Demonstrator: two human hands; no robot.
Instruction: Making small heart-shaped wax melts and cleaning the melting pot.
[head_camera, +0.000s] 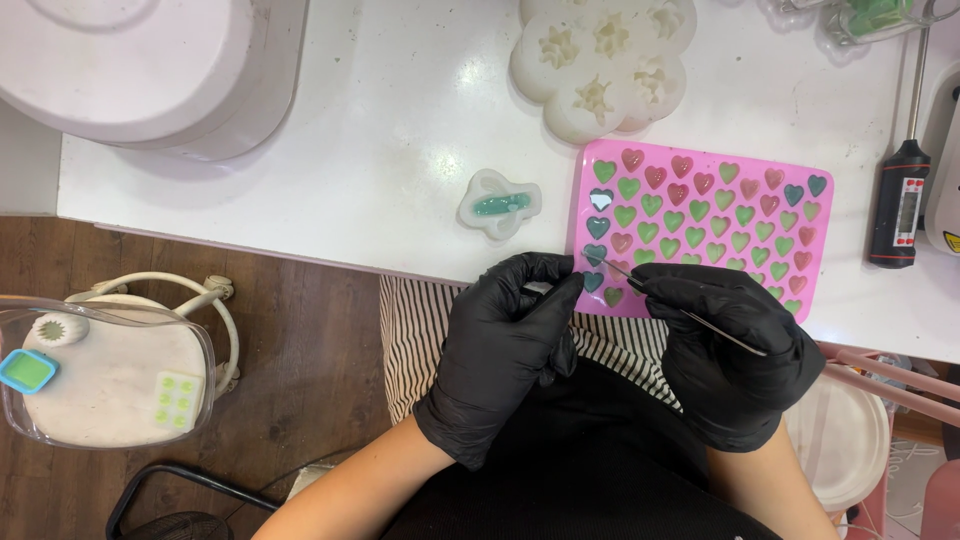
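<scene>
Right hand (735, 350) pinches thin metal pick (690, 315); left hand (505, 345) closed, steadying floppy pink silicone heart mould (705, 225) at worktop (400, 150) front edge; grip mould rim.

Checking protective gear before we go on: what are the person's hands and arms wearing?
Both the left hand and the right hand wear glossy black disposable gloves, slightly wrinkled, ending just past the wrists. The forearms are bare, with no sleeves, watch or jewellery visible.

gloves (500, 350): black, thin rubber, slight sheen
mould (700, 225): pink, soft matt silicone
pick (690, 315): thin bright metal
bench (400, 150): smooth white
</scene>
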